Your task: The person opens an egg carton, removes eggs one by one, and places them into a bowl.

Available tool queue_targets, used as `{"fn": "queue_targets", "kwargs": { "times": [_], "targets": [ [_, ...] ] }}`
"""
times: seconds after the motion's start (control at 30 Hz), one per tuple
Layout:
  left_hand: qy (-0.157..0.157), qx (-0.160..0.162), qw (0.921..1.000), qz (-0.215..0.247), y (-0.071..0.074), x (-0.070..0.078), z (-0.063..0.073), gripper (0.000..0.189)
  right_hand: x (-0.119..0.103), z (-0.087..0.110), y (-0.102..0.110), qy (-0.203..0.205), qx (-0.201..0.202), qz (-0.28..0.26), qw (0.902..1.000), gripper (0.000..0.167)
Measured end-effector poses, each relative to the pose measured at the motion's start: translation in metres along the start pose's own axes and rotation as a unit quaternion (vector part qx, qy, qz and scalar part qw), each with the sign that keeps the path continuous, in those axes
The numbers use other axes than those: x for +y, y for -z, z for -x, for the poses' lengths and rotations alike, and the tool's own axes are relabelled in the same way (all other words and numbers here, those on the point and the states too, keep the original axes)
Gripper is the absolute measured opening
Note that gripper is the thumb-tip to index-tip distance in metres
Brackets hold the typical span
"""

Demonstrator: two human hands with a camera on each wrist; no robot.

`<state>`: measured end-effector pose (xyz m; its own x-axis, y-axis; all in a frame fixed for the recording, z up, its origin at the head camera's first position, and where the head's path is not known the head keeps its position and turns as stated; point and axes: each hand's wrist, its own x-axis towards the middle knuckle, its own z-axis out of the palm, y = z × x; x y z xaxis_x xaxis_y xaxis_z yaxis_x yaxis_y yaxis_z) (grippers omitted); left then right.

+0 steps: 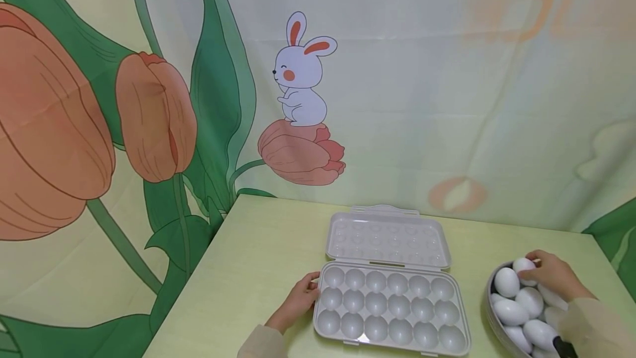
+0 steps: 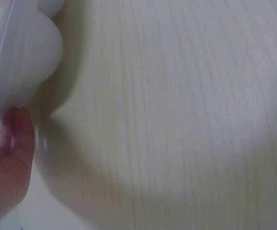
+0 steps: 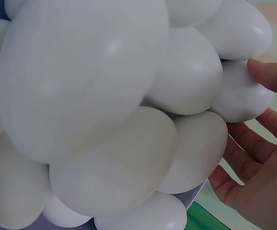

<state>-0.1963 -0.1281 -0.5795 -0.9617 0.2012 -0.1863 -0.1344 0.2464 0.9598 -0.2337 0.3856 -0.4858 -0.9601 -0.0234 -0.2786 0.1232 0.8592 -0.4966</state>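
Note:
On the table lies an open white egg box with three rows of round hollows, no egg in any of them. Its lid is folded back flat toward the wall. My left hand holds the box by its left rim, fingers curled at the edge; the left wrist view shows the rounded underside of a cup just above those fingers. To the right, a round bowl is heaped with white eggs. At its far side my right hand pinches one egg between thumb and fingers, among the others.
The pale wood-grain table extends left of the box, and a strip of it separates box and bowl. Behind stands a backdrop printed with tulips and a rabbit. A dark object overlaps the bowl near my right sleeve.

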Motion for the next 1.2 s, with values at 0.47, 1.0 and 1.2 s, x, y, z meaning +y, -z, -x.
{"fn": "queue_targets", "kwargs": {
  "times": [0.47,1.0,1.2],
  "targets": [
    [-0.005,0.002,1.0000,-0.003,-0.001,0.004,0.002,0.045,0.001,0.005,0.003,-0.001,-0.013,-0.007,0.9999,0.070],
    [0.065,-0.045,0.9960,-0.041,0.004,0.017,-0.003,0.041,-0.031,0.004,0.024,0.052,0.023,0.015,0.9983,0.071],
    [0.100,-0.059,0.9881,-0.101,0.014,0.036,-0.007,0.043,-0.052,0.004,0.031,0.097,0.053,0.028,0.9935,0.064]
  ]
}}
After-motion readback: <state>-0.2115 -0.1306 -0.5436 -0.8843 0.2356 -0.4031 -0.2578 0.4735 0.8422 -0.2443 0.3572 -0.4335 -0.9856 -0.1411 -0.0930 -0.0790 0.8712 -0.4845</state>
